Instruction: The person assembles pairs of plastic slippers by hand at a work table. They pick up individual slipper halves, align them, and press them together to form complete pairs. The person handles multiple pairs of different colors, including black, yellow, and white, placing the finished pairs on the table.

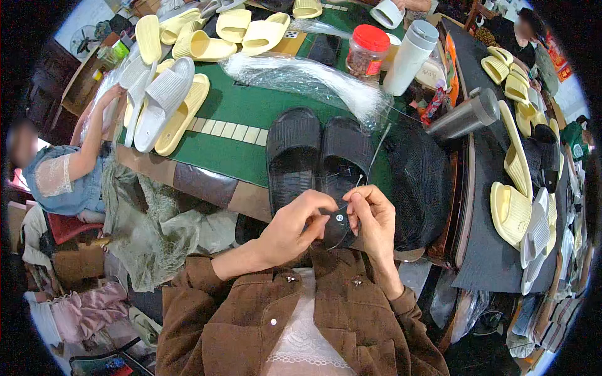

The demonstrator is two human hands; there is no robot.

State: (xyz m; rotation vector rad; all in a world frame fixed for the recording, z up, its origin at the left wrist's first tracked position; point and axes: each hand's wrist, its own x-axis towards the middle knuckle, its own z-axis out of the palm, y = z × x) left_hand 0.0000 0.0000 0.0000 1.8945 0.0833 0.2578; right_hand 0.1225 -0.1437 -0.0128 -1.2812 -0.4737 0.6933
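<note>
Both hands [295, 229] working over black slide pair [292, 150]

I'm watching from afar through the head camera. The two slides are sitting side by side on the green table [251, 105], toes pointing away, directly ahead of the wearer; the hands are meeting at the heel end of the right one. The right hand [376, 222] is curling in, thumb and fingertips pinching a thin pale strand [380, 148] that is sticking up beside that slide. The left hand is bending its fingers too, thumb and index coming close together at a small dark piece [340, 227] with a white round spot; I can't tell what exactly it is gripping, or whether the piece is joined to the slide.

Beyond, a bundle of clear strands [307, 76] is lying across the table, near a red-lidded jar [367, 57] and a white bottle [411, 57]. A black mesh bag [417, 188] is resting just right of the slides. Grey slides [166, 100] and a yellow slide [183, 122] are leaning together at left, where a co-worker's hand [113, 92] is touching the grey ones.
</note>
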